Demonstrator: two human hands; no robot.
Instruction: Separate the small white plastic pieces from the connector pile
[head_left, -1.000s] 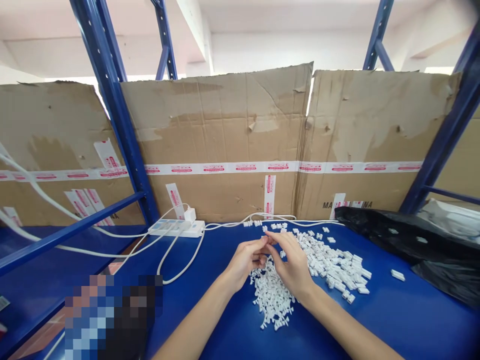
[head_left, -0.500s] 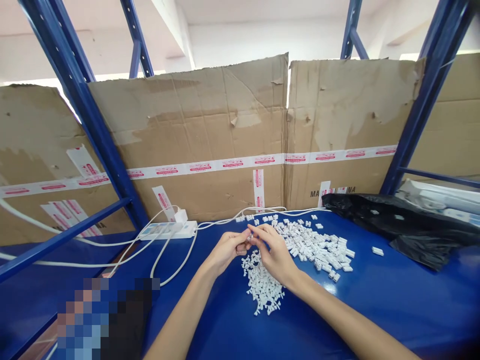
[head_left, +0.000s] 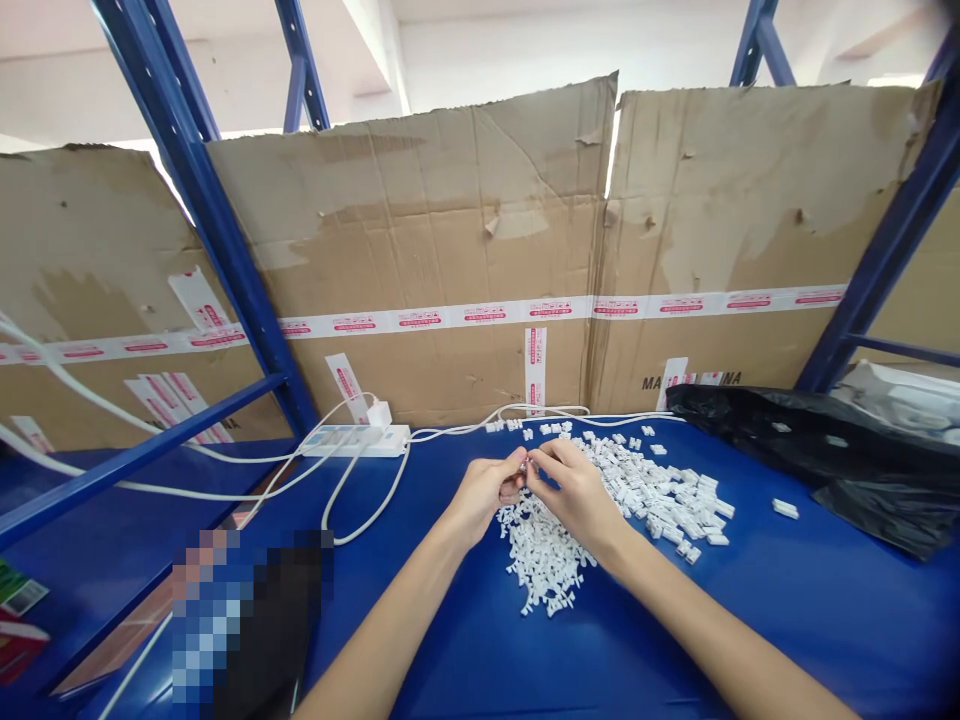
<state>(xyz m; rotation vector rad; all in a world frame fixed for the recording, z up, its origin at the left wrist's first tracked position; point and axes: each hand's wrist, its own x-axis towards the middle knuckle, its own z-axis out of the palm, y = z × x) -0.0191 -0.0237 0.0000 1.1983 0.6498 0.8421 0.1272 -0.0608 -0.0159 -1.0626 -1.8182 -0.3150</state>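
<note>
My left hand [head_left: 484,492] and my right hand [head_left: 571,490] meet fingertip to fingertip above the blue table [head_left: 750,620]. Both pinch a tiny white plastic piece [head_left: 524,464] between them. Right under the hands lies a heap of small white clips [head_left: 544,560]. A wider spread of white block-shaped parts [head_left: 667,495] lies just right of my right hand.
A white power strip [head_left: 354,440] with trailing white cables sits at the back left. Black plastic sheeting [head_left: 810,450] covers the right rear of the table. Taped cardboard panels [head_left: 465,260] and blue rack posts [head_left: 217,230] wall off the back. A single white part [head_left: 785,508] lies apart at right.
The view has shifted a little. Both hands stay pinched together over the heap, with only small finger movement.
</note>
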